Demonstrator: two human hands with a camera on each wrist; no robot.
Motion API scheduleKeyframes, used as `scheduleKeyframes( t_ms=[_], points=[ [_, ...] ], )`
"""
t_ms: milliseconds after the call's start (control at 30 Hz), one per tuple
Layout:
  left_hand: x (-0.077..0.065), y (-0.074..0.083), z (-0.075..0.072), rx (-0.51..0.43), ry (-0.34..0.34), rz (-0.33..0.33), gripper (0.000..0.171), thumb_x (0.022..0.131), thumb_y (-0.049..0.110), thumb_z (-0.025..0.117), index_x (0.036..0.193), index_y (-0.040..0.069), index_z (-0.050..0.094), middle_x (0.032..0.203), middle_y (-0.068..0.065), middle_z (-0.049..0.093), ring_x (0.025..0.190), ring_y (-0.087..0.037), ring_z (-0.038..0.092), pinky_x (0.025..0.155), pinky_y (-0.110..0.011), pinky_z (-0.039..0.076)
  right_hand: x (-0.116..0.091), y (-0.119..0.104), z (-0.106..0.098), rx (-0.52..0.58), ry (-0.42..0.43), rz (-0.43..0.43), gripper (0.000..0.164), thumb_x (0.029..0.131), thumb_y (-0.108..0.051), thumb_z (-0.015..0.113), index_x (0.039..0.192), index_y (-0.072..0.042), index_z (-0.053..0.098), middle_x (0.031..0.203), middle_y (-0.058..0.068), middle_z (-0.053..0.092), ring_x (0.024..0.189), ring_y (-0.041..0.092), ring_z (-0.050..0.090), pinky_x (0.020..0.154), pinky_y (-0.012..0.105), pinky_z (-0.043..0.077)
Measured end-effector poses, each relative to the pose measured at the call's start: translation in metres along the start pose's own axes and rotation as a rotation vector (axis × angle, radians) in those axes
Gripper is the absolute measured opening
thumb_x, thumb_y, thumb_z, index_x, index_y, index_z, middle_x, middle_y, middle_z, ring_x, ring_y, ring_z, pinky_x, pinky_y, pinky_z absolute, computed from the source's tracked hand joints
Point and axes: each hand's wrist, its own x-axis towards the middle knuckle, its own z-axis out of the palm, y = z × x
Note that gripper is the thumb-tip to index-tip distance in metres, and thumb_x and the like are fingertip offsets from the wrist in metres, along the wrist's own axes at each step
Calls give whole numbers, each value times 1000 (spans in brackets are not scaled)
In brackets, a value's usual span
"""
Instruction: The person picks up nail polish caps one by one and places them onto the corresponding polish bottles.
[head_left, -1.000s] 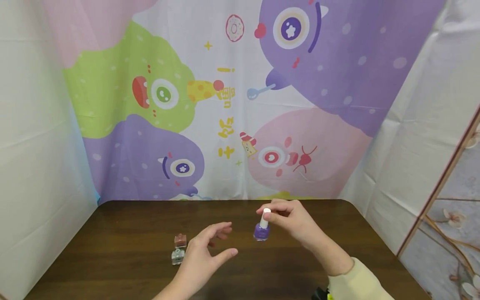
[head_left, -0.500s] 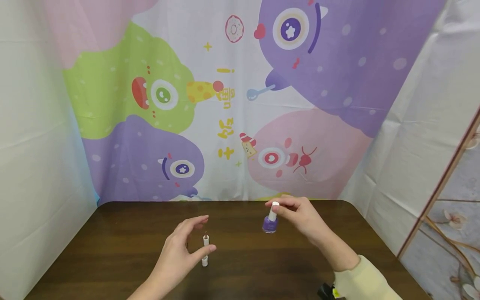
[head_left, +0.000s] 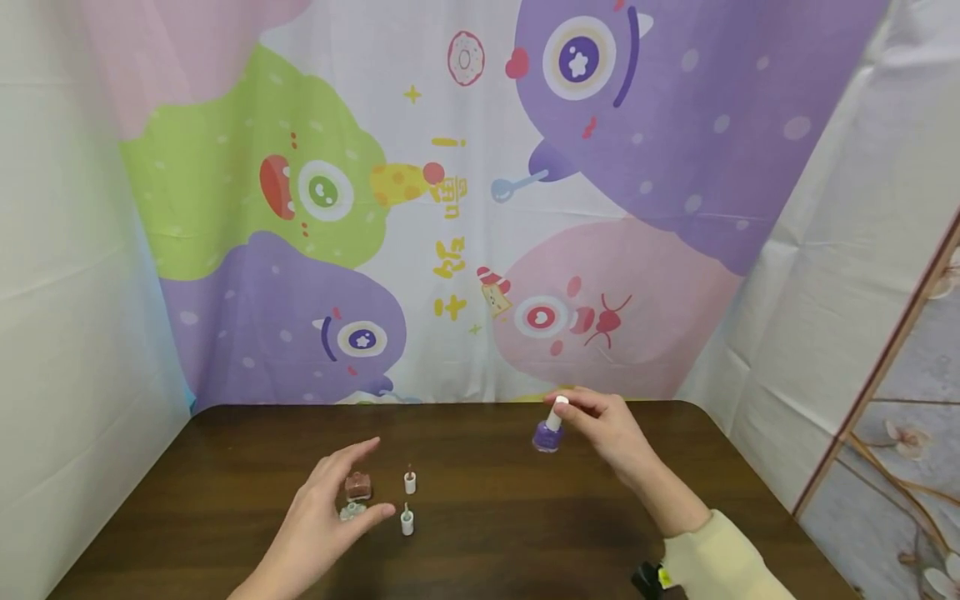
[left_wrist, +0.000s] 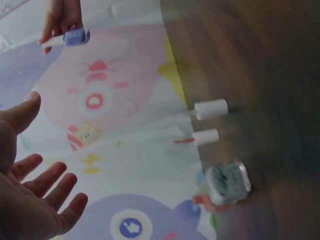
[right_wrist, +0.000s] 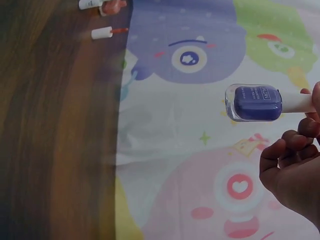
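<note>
My right hand [head_left: 611, 433] pinches the white cap of a purple nail polish bottle [head_left: 548, 437], holding it above the table; the right wrist view shows the purple bottle [right_wrist: 257, 103] close up. My left hand [head_left: 318, 508] is held over the table with its fingers spread and nothing in them. Beside it stand an uncapped reddish-brown nail polish bottle [head_left: 358, 486] and a pale grey-green, glittery one [head_left: 352, 510], partly hidden by the hand. Two white caps stand to their right with brushes pointing up: a far cap [head_left: 410, 482] and a near cap [head_left: 407, 522].
All this is on a dark wooden table [head_left: 480, 550]. A printed curtain [head_left: 465, 358] hangs behind the far edge, and white cloth hangs at both sides. A black object [head_left: 647, 579] shows beside the right sleeve [head_left: 712, 558].
The left hand has moved left, off the two caps and partly in front of the bottles. The right hand has carried the purple bottle right and slightly farther back.
</note>
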Motion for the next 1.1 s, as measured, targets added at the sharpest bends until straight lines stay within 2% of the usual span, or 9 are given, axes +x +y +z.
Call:
scheduleKeyframes(
  t_ms=[133, 333, 533, 767, 833, 967, 1100],
  points=[
    [-6, -8, -4, 32, -5, -17, 79, 69, 32, 83, 138, 25, 45, 132, 4, 53, 117, -17, 48, 90, -46, 43, 2, 11, 1, 36, 30, 5, 22, 90, -24, 64, 106, -10, 70, 102, -2, 68, 98, 14, 57, 85, 28, 48],
    [-13, -23, -6, 48, -6, -30, 84, 68, 32, 84, 140, 22, 42, 134, -1, 51, 121, -23, 45, 92, -47, 39, 4, 30, 4, 52, 60, 12, 25, 90, -23, 65, 106, -5, 70, 101, -4, 68, 99, 10, 57, 84, 24, 48],
    [-18, -40, -4, 43, -15, -55, 85, 67, 32, 84, 140, 17, 42, 134, -9, 51, 118, -32, 46, 90, -54, 40, 5, 40, 9, 68, 85, 65, 24, 90, -17, 64, 107, -1, 69, 108, 10, 67, 97, 5, 58, 84, 21, 48],
    [-24, -56, 0, 61, -5, -89, 90, 63, 21, 87, 138, 7, 40, 130, -12, 53, 114, -31, 48, 87, -50, 40, 0, 27, 16, 73, 104, 114, 27, 92, -13, 61, 111, 5, 66, 113, 19, 65, 95, 1, 58, 85, 18, 47],
    [-25, -60, 1, 56, -23, -113, 90, 64, 19, 87, 138, 6, 38, 129, -14, 53, 113, -33, 48, 86, -52, 40, -1, 29, 18, 84, 112, 116, 26, 92, -13, 61, 110, 5, 66, 114, 19, 65, 97, 1, 58, 85, 17, 47],
    [-25, -67, 2, 36, -96, -193, 88, 68, 22, 84, 139, 5, 36, 129, -18, 52, 115, -40, 46, 86, -59, 40, 3, 55, 20, 97, 139, 109, 26, 91, -18, 63, 108, 0, 68, 113, 16, 66, 99, 2, 59, 86, 17, 46],
    [-23, -73, 5, 30, -159, -262, 86, 71, 25, 83, 139, 2, 36, 126, -20, 55, 115, -42, 47, 88, -60, 40, 5, 77, 22, 92, 158, 124, 24, 90, -19, 64, 107, -3, 70, 114, 15, 66, 102, 4, 60, 88, 19, 46]
  ],
)
